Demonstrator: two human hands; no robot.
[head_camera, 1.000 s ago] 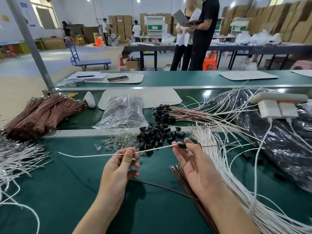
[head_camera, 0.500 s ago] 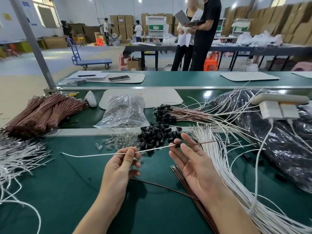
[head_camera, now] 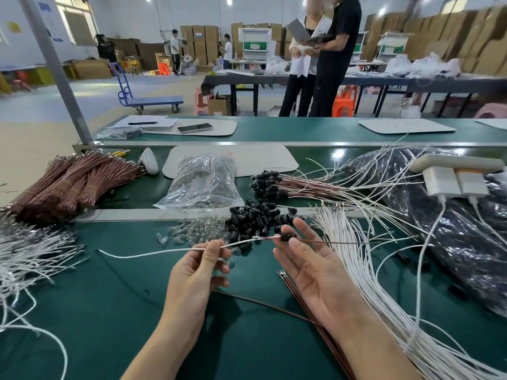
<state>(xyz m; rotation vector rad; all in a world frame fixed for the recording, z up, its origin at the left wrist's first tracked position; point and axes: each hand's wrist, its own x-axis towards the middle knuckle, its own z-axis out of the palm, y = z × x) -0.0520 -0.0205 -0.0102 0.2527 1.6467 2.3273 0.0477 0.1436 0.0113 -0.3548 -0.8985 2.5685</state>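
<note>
My left hand (head_camera: 197, 270) pinches a white wire (head_camera: 153, 252) between thumb and forefinger; the wire's metal-tipped end points right at a small black cap (head_camera: 287, 236). My right hand (head_camera: 315, 272) lies palm up, its thumb and fingertips pinching that cap. A thin brown wire (head_camera: 329, 242) runs out of the cap to the right. Both hands hover over the green bench (head_camera: 109, 311).
Loose black caps (head_camera: 252, 218) and clear bulbs (head_camera: 197, 229) lie just beyond my hands, behind them a clear bag (head_camera: 203, 182) and capped wires (head_camera: 274, 185). Brown wire bundles (head_camera: 71, 182) lie left, white wires (head_camera: 356, 264) right, and a power strip (head_camera: 452, 182). Two people stand beyond the bench.
The cap and my right fingertips have shifted slightly left toward the white wire's end. My left hand has stayed nearly in place.
</note>
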